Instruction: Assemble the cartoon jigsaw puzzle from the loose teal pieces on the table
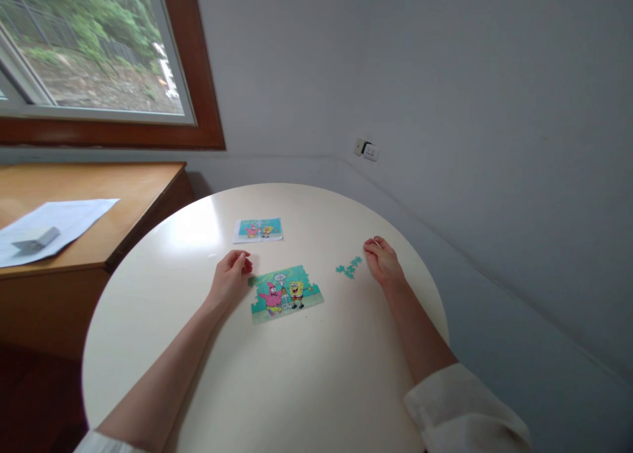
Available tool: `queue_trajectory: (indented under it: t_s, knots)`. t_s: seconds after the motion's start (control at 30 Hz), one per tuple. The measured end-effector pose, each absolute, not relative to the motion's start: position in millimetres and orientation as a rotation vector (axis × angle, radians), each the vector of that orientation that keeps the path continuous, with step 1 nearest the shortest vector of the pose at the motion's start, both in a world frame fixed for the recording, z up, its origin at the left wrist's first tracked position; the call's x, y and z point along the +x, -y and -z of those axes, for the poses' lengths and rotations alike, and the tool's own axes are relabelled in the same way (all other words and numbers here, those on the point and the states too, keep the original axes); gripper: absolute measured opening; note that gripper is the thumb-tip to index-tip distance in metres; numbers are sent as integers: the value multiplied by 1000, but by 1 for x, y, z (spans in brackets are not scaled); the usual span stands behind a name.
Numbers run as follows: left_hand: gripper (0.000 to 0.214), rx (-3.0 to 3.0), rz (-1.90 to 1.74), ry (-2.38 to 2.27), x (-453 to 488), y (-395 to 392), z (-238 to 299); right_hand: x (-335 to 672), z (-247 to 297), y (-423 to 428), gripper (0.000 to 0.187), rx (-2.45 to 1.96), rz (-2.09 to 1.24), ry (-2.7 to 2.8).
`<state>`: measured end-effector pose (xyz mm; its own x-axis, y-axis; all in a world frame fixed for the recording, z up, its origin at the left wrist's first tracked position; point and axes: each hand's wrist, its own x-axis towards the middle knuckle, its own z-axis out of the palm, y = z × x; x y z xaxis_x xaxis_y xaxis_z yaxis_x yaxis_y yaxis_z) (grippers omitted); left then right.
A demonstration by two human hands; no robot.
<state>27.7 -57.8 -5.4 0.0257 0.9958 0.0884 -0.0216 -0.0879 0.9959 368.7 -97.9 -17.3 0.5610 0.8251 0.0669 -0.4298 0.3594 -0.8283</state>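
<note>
A mostly joined cartoon jigsaw puzzle (284,295) lies tilted on the round white table, with gaps along its left and right edges. By its upper left corner rests my left hand (231,271), fingers loosely curled and nothing visible in them. Several loose teal puzzle pieces (351,267) are scattered to the right of the puzzle. Just beyond them is my right hand (384,260), its thumb and fingertips pinched together; whatever may be between them is too small to make out. Behind the puzzle lies a reference picture (260,229) of the same cartoon figures on white paper.
The round white table (297,387) stands close to the wall corner. At left is a wooden desk (143,182) with white paper (89,212) and a small grey box (37,240) on it. A wall socket (370,151) sits behind the table, and a window is at upper left.
</note>
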Motion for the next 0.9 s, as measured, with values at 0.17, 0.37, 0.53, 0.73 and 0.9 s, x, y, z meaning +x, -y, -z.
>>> queue_trajectory:
  t_s: [0.17, 0.37, 0.53, 0.73, 0.9]
  knots:
    - [37, 1269, -1271, -1130, 27, 56, 7, 368, 18, 98, 35, -871, -851, 540]
    - [35, 1264, -1277, -1122, 27, 56, 8, 364, 14, 99, 31, -816, -847, 522]
    - [35, 1266, -1275, -1120, 27, 56, 8, 363, 13, 100, 30, -803, -867, 540]
    - [36, 1260, -1265, -1122, 27, 56, 7, 365, 16, 100, 29, -898, -858, 592]
    - [36, 1250, -1268, -1123, 27, 55, 9, 365, 19, 99, 31, -965, -842, 631]
